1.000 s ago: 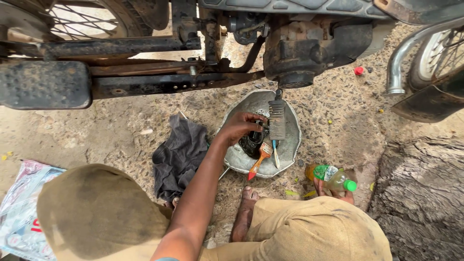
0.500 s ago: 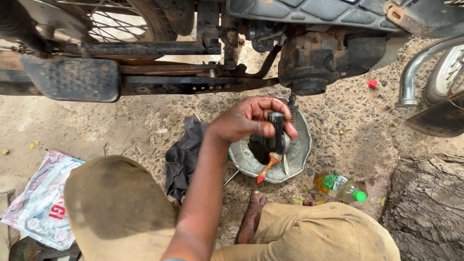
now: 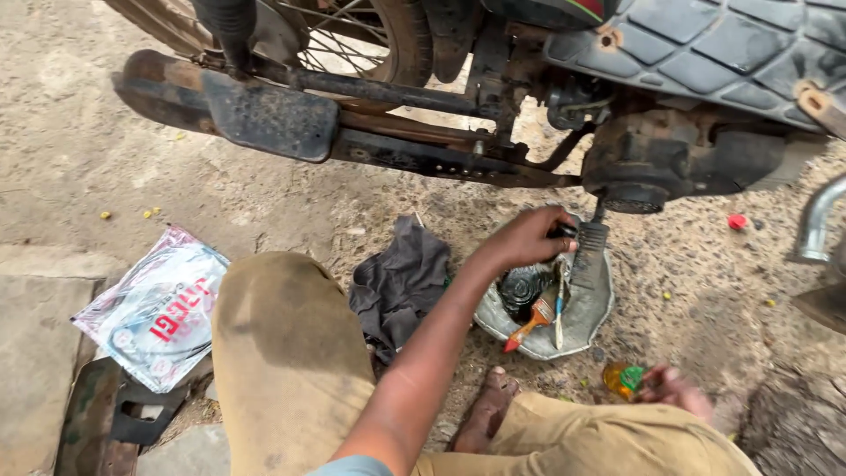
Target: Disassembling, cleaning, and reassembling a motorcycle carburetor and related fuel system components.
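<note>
At frame centre-right, the left hand [image 3: 527, 240] clenched the dark part's [image 3: 589, 251] upper end, its long axis hanging down into the metal basin [image 3: 599, 308], while the right hand [image 3: 679, 392] gripped a bottle [image 3: 624, 379] lower right.

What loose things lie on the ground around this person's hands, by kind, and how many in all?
Metal pan: 1
Brushes in the pan: 2
Dark rag: 1
Plastic bottle at the right hand: 1
Plastic packet: 1
Red cap: 1
Total: 7
The left hand holds a dark part over the pan.
</note>
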